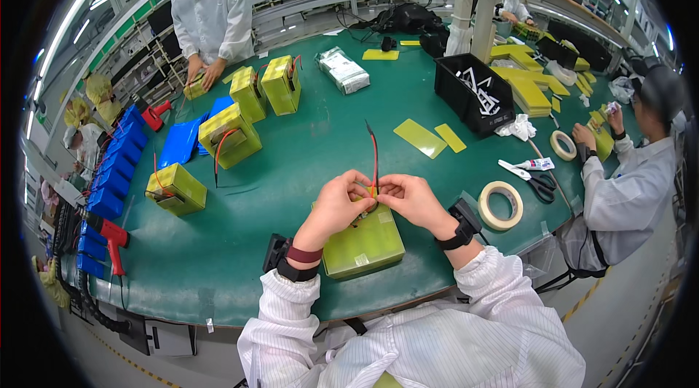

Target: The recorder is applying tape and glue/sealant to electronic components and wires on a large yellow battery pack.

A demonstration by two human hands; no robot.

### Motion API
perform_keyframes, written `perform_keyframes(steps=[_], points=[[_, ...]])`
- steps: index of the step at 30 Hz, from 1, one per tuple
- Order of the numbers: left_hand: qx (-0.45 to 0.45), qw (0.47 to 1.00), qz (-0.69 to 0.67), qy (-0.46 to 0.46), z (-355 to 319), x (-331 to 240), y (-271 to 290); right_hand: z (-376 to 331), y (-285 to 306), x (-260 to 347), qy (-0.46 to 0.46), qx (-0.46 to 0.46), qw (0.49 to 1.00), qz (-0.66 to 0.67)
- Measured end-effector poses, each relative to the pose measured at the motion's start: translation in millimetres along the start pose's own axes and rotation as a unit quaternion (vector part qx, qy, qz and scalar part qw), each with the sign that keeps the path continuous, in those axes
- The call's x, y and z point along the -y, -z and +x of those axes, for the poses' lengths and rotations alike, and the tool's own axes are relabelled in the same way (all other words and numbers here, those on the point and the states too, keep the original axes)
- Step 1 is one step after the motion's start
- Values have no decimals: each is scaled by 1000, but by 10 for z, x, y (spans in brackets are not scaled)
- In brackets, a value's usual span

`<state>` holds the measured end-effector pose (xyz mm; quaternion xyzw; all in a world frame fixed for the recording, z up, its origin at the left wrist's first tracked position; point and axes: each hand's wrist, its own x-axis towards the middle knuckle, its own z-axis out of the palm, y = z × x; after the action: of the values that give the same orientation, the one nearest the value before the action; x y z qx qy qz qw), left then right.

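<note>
Yellow-green battery pack [362,246] lies flat on green table [306,162] w/ long axis approx left-right, red/black wires [374,155] pointing up & away, left hand [338,206] & right hand [411,198] both pinching wire base.

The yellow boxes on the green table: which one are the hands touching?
The yellow box at the near edge, right under the left hand and right hand. The other yellow boxes sit farther back, untouched by these hands.
</note>
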<state>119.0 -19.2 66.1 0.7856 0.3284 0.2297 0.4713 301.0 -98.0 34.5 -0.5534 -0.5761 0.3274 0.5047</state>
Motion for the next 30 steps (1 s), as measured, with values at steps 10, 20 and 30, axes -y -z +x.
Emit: perform_keyframes(steps=[10, 20, 30], points=[[-23, 990, 122, -60, -4, 40, 145, -13, -154, 79, 10, -43, 998, -40], [-25, 948, 265, -174, 79, 188, 250, -289, -104, 128, 87, -66, 982, -154], [-18, 953, 241, -181, 0, 51, 182, -25, -59, 64, 148, -27, 980, -130]])
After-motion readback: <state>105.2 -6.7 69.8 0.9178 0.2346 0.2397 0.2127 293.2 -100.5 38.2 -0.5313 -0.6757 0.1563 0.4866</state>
